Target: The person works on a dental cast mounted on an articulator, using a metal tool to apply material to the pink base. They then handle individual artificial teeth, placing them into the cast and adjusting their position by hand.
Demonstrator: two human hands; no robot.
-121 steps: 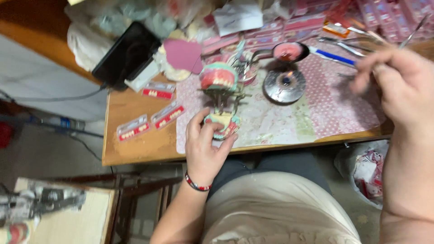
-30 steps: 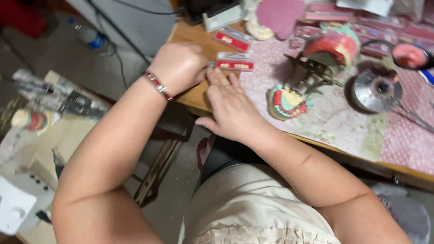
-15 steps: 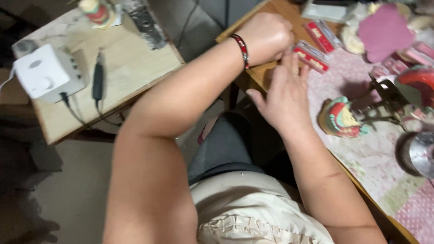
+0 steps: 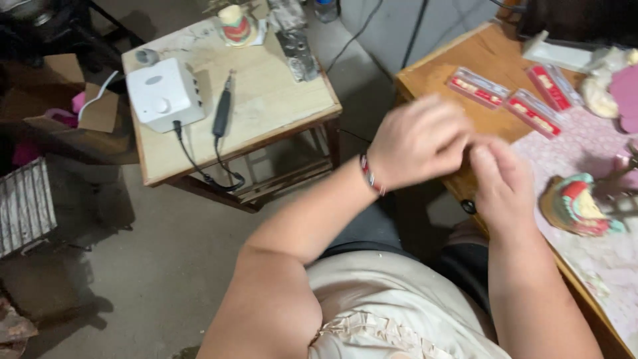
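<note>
Left hand (image 4: 419,143) and right hand (image 4: 505,186) lifted off red strips (image 4: 535,113), fingertips together, grip unclear

Both bare forearms reach forward and to the right, converging so the two hands meet. The left hand (image 4: 419,139) is blurred, its back toward the camera, fingers curled inward, a red band on its wrist. The right hand (image 4: 505,189) lies just beside and slightly below, back upward, its fingertips touching the left hand's; whether they pinch anything cannot be told
</note>
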